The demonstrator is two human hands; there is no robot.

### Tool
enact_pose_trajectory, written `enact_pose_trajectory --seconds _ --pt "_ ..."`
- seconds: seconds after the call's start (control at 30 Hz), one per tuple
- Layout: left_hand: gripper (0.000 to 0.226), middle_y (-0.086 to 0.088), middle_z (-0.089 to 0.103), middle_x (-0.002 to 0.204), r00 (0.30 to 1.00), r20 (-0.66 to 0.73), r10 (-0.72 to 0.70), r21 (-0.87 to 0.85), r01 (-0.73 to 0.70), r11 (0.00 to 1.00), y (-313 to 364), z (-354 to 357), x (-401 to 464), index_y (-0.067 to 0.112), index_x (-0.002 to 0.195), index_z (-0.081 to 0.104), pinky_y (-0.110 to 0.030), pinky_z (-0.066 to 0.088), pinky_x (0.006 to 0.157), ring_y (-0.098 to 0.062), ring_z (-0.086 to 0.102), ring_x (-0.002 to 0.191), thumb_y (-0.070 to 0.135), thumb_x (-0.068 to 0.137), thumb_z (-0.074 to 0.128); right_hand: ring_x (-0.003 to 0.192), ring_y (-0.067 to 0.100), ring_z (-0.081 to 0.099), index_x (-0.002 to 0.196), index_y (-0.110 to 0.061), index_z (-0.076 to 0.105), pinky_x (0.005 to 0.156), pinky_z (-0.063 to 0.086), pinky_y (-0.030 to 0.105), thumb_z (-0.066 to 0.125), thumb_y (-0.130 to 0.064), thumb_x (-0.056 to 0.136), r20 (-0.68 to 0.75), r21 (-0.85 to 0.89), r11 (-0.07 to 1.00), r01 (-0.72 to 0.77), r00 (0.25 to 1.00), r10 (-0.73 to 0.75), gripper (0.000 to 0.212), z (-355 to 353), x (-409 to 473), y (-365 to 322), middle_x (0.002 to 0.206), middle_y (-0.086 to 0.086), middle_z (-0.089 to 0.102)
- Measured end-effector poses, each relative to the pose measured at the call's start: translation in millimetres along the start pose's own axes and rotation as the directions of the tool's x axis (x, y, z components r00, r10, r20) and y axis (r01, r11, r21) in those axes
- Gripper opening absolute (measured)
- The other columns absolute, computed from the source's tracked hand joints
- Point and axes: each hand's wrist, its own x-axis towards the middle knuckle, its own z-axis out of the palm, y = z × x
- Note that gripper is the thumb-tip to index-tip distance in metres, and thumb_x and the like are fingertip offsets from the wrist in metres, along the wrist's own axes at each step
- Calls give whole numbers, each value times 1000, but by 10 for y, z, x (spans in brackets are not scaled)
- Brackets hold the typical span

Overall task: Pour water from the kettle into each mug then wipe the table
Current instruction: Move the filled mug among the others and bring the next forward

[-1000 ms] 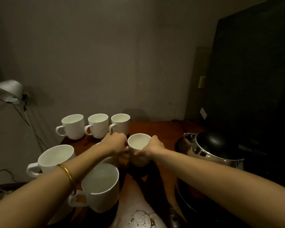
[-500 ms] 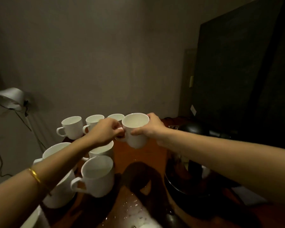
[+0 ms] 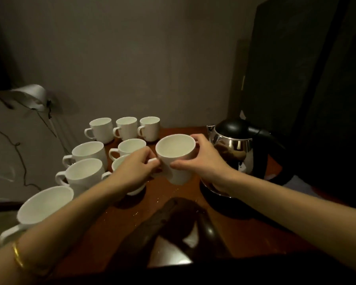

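Two hands hold one white mug (image 3: 176,158) up off the table (image 3: 245,227). Our left hand (image 3: 136,167) has its fingers curled around the handle, and our right hand (image 3: 203,159) wraps the other side, thumb in front and fingers behind the rim. We cannot tell if there is water in the mug. It hangs between the other mugs and the kettle (image 3: 232,145) — the shiny kettle with the black lid stands just to the right, on its dark base.

To the left we see more white mugs standing on the table: three in a back row (image 3: 124,128), then others closer to us (image 3: 86,171), all with handles turned left. Little water drops (image 3: 158,199) shine on the brown wood under the mug. A gold bangle (image 3: 18,257) sits on our left wrist. A lamp (image 3: 31,95) leans by the wall — far left.
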Motion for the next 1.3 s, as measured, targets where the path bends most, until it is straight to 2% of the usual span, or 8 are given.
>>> enact_pose_trajectory --seconds 0.13,0.37,0.6,0.8,0.93,1.03,1.13,1.3 --pt "16 -4 61 76 995 56 -80 -28 81 996 -248 177 -139 12 78 49 -16 40 51 -11 54 64 18 93 48 114 13 47 125 -17 41 95 46 31 84 -24 62 22 37 998 -55 998 54 77 146 -184 270 126 2 48" --pt "17 -9 63 82 992 38 -121 -78 123 989 -473 361 -281 13 78 50 -27 45 63 -16 56 72 23 93 50 103 4 46 121 -20 39 77 41 14 83 -21 64 23 100 992 -76 997 74 73 251 -378 503 101 -18 46" --pt "23 -5 57 76 988 13 -153 -209 152 966 -489 472 -297 11 76 49 -13 42 52 -11 52 67 25 95 46 109 5 44 124 -21 37 79 41 12 82 -23 66 13 90 993 -74 997 73 73 267 -409 618 110 -14 47" --pt "27 -9 56 75 961 47 -273 -578 249 777 -559 559 -262 13 65 49 -45 48 84 -28 56 85 21 92 50 121 6 39 137 -16 31 96 37 17 77 -19 72 67 -6 999 -46 997 46 79 183 -433 622 137 -2 44" --pt "31 -7 52 68 969 -18 -248 -585 191 789 -564 598 -246 12 63 47 -31 44 63 -21 52 72 17 93 47 134 14 35 143 -17 25 107 32 29 75 -22 74 -4 -95 995 21 1000 -21 85 20 -490 505 146 2 37" --pt "31 -7 52 68 974 -9 -226 -576 180 797 -568 606 -237 9 64 46 -28 43 64 -17 52 69 15 94 44 125 5 39 139 -17 32 104 39 27 73 -18 76 -79 -122 981 149 984 -159 75 -206 -522 337 139 0 45" --pt "31 -6 52 66 975 13 -221 -561 190 806 -585 590 -225 9 64 45 -22 44 57 -15 52 65 15 94 43 118 2 44 135 -15 38 95 40 12 70 -13 78 -184 -187 947 261 938 -295 66 -516 -528 170 127 -9 48" --pt "29 -9 52 69 975 37 -218 -539 203 817 -609 579 -206 6 68 47 -23 45 55 -17 51 66 15 95 42 121 9 42 133 -13 41 100 33 19 70 -10 78 -381 -441 865 239 823 -421 62 -1070 -518 171 129 1 50"
